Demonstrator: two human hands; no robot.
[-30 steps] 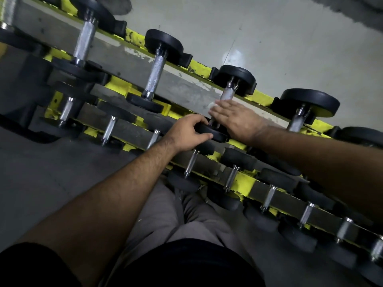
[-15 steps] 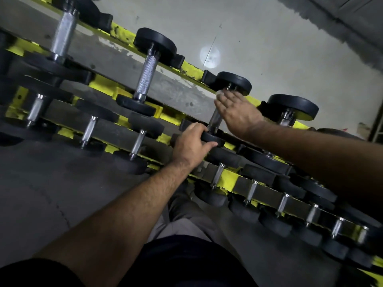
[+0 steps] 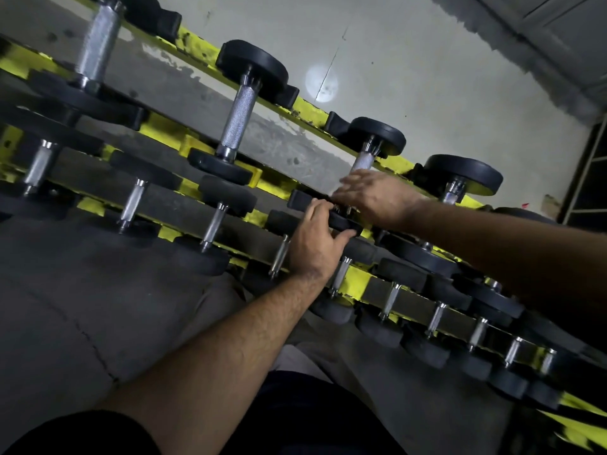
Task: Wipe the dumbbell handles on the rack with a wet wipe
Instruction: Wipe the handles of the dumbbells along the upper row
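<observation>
So the person was mid-rack here, working on the third dumbbell [image 3: 369, 159] of the top row, right around the centre of the frame. The left hand [image 3: 317, 241] had its fingers curled over the near black end plate [image 3: 341, 221] of that dumbbell, gripping it, I'd guess to keep it from rolling. The right hand [image 3: 374, 197] came in from the right edge and lay over the lower half of the knurled handle [image 3: 363, 160], fingers mostly straight and pointing toward the left of the frame. It was motion-blurred, so whether they were curled round the bar or just pressing flat I honestly couldn't tell. The wet wipe itself wasn't visible (presumably under that palm, but that's my guess).

Only the upper stub of the handle showed, poking out just above the right hand's fingers, below the far plate.

Progress-wise it was hard to call: no handle looked visibly wet or different. The two big dumbbells toward the upper left, the one [image 3: 460, 178] just right of the hands, and the whole lower row of small ones [image 3: 213, 224] running down to the lower right of the yellow rack [image 3: 308, 111] could be done or not. I'd say plenty was left.
</observation>
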